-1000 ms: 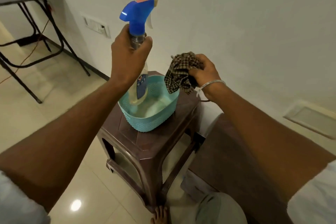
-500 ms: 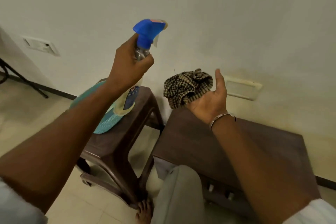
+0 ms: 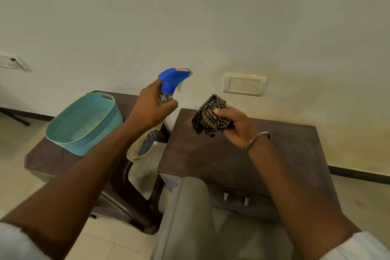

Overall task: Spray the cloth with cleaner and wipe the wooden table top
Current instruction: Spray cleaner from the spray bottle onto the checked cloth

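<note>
While left hand point(image 3: 150, 107) grips spray bottle point(image 3: 166, 99), right hand point(image 3: 234, 126), earlier open-palmed, now clenches checked cloth point(image 3: 207, 117).

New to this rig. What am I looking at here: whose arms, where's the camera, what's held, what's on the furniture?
There is no robot here. A person wears one wide-angle camera on the head, looking forward and down, so both bare arms reach into the picture from the bottom.

The left hand grips the neck of a clear spray bottle with a blue trigger head, nozzle pointing right towards the cloth. The right hand clutches a bunched brown-and-cream checked cloth, held in the air above the dark brown wooden table top, which is the surface to be wiped.

To the left stands a dark brown stool carrying a teal perforated plastic basket. The person's grey-trousered knee shows at the bottom.
</note>
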